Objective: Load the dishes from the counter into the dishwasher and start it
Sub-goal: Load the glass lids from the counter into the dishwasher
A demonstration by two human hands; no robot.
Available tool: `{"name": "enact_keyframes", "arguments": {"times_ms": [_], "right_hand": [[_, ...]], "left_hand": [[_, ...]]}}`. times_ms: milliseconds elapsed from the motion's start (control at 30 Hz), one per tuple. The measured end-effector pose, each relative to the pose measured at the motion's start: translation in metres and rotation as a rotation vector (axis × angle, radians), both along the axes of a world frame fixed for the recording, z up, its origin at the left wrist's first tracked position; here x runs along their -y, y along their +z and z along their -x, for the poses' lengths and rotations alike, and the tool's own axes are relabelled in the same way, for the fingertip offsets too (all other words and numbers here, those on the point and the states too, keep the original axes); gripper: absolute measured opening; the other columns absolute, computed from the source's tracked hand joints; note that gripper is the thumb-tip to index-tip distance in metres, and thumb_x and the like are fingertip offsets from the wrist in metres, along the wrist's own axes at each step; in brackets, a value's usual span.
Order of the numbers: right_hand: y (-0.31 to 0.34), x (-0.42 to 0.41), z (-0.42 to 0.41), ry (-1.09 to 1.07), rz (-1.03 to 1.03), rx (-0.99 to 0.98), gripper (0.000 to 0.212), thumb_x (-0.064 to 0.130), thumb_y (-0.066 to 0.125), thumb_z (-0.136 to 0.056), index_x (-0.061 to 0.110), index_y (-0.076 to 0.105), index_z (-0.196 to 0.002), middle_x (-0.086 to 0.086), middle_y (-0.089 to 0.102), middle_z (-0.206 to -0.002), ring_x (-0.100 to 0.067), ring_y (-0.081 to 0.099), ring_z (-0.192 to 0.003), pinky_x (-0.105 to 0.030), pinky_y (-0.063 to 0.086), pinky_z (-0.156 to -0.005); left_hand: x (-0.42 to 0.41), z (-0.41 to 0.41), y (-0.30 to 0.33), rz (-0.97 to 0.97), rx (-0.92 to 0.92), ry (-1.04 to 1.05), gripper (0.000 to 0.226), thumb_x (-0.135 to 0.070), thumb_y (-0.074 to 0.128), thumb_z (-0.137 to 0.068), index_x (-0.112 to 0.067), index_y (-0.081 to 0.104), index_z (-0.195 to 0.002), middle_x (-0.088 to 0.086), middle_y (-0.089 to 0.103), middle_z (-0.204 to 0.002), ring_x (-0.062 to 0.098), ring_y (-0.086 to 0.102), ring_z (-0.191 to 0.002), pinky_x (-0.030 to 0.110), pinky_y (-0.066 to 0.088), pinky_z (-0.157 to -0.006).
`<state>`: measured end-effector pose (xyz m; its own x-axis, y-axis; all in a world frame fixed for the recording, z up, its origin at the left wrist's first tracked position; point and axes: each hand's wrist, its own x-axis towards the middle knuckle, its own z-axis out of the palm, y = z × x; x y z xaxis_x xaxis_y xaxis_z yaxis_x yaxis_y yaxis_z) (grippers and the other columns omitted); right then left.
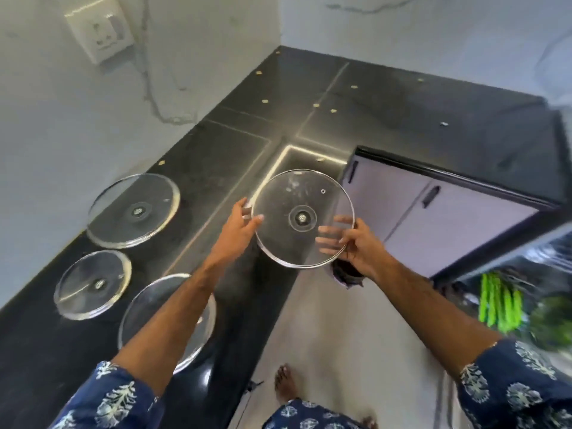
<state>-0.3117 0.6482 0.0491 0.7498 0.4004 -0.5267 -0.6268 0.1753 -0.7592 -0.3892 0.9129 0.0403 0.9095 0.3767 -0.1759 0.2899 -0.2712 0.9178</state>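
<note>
I hold a round glass lid [301,199] in the air over the counter's inner corner, its underside facing me. My left hand [240,226] touches its left rim with thumb and fingers. My right hand [356,244] grips the lower right rim, the fingers showing through the glass. Three more glass lids lie on the black counter [387,109]: a large lid [133,210] at the back left, a small lid [92,284] in front of it, and a third lid [198,332] partly hidden under my left forearm. The dishwasher rack [541,274] shows at the right edge, blurred.
The L-shaped black counter runs along marble walls, with a wall socket [100,29] at upper left. Lilac cabinet doors [433,212] sit under the right counter run. Green and dark items [501,305] lie in the rack at the right. My bare foot [286,385] stands on the light floor.
</note>
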Motion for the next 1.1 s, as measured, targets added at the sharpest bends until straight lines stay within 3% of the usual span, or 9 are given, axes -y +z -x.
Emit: {"name": "enact_keyframes", "arguments": {"times_ms": [133, 267, 467, 600, 733, 833, 933, 1000, 1100], "right_hand": [[0.007, 0.095, 0.028, -0.121, -0.099, 0.005, 0.052, -0.022, 0.03, -0.083, 0.012, 0.046, -0.12, -0.033, 0.062, -0.123, -0.049, 0.067, -0.099, -0.054, 0.06, -0.077], [0.002, 0.203, 0.069, -0.224, -0.139, 0.04, 0.045, -0.02, 0.039, -0.087, 0.011, 0.048, -0.118, -0.03, 0.063, -0.124, -0.052, 0.062, -0.11, -0.057, 0.057, -0.085], [-0.008, 0.377, 0.138, -0.213, 0.161, 0.078, 0.018, 0.007, 0.06, -0.094, 0.015, 0.065, -0.109, -0.027, 0.07, -0.108, -0.043, 0.071, -0.096, -0.051, 0.057, -0.083], [-0.012, 0.47, 0.182, -0.116, 0.319, 0.086, 0.024, 0.009, 0.059, -0.096, 0.009, 0.065, -0.119, -0.025, 0.071, -0.109, -0.041, 0.07, -0.099, -0.051, 0.056, -0.085], [-0.03, 0.546, 0.211, 0.032, 0.384, 0.084, 0.029, 0.017, 0.059, -0.095, 0.024, 0.066, -0.122, -0.014, 0.073, -0.112, -0.034, 0.071, -0.103, -0.058, 0.05, -0.093], [-0.045, 0.59, 0.219, 0.071, 0.397, 0.051, 0.04, 0.009, 0.059, -0.096, 0.019, 0.057, -0.134, -0.018, 0.069, -0.12, -0.033, 0.068, -0.109, -0.054, 0.052, -0.097], [-0.054, 0.623, 0.212, 0.093, 0.477, 0.08, 0.047, 0.001, 0.062, -0.093, 0.013, 0.054, -0.138, -0.014, 0.065, -0.126, -0.023, 0.068, -0.108, -0.033, 0.058, -0.088], [-0.064, 0.649, 0.203, 0.062, 0.534, 0.068, 0.046, 0.002, 0.061, -0.094, 0.015, 0.054, -0.137, -0.007, 0.067, -0.118, -0.018, 0.069, -0.098, -0.019, 0.057, -0.07], [-0.086, 0.691, 0.189, -0.045, 0.613, 0.03, 0.045, 0.006, 0.06, -0.095, 0.019, 0.054, -0.137, -0.01, 0.067, -0.121, -0.026, 0.071, -0.097, -0.021, 0.058, -0.068]], "left_hand": [[0.096, -0.025, 0.015, 0.482, -0.024, -0.214, 0.028, -0.017, 0.057, -0.1, -0.011, 0.055, -0.127, 0.02, 0.07, -0.115, 0.039, 0.071, -0.098, 0.052, 0.057, -0.07], [0.196, -0.033, 0.021, 0.547, -0.045, -0.396, 0.015, -0.012, 0.058, -0.098, -0.009, 0.058, -0.112, 0.025, 0.072, -0.107, 0.047, 0.071, -0.092, 0.051, 0.06, -0.061], [0.364, -0.025, 0.019, 0.35, -0.16, -0.728, 0.013, -0.008, 0.055, -0.1, -0.005, 0.061, -0.111, 0.021, 0.074, -0.101, 0.034, 0.075, -0.076, 0.041, 0.059, -0.047], [0.482, -0.01, 0.02, 0.044, -0.207, -1.071, 0.011, -0.012, 0.056, -0.101, -0.018, 0.065, -0.102, 0.007, 0.078, -0.095, 0.03, 0.075, -0.077, 0.032, 0.056, -0.053], [0.581, 0.0, 0.01, -0.201, -0.118, -1.334, 0.011, -0.016, 0.066, -0.095, -0.026, 0.068, -0.095, -0.004, 0.078, -0.088, 0.018, 0.076, -0.076, 0.029, 0.057, -0.057], [0.639, -0.003, -0.011, -0.32, -0.021, -1.433, 0.007, -0.021, 0.074, -0.089, -0.019, 0.074, -0.096, -0.006, 0.077, -0.083, 0.009, 0.072, -0.074, 0.029, 0.056, -0.065], [0.693, -0.016, -0.043, -0.442, 0.059, -1.481, 0.017, -0.033, 0.079, -0.083, -0.016, 0.075, -0.085, -0.001, 0.067, -0.068, 0.001, 0.055, -0.059, 0.025, 0.042, -0.059], [0.732, -0.027, -0.065, -0.429, 0.07, -1.47, 0.016, -0.032, 0.081, -0.081, -0.017, 0.074, -0.082, -0.004, 0.063, -0.064, 0.0, 0.054, -0.059, 0.023, 0.037, -0.057], [0.784, -0.045, -0.096, -0.256, 0.012, -1.362, 0.014, -0.025, 0.079, -0.08, -0.019, 0.073, -0.092, -0.012, 0.067, -0.076, -0.007, 0.059, -0.071, 0.021, 0.045, -0.066]]}}
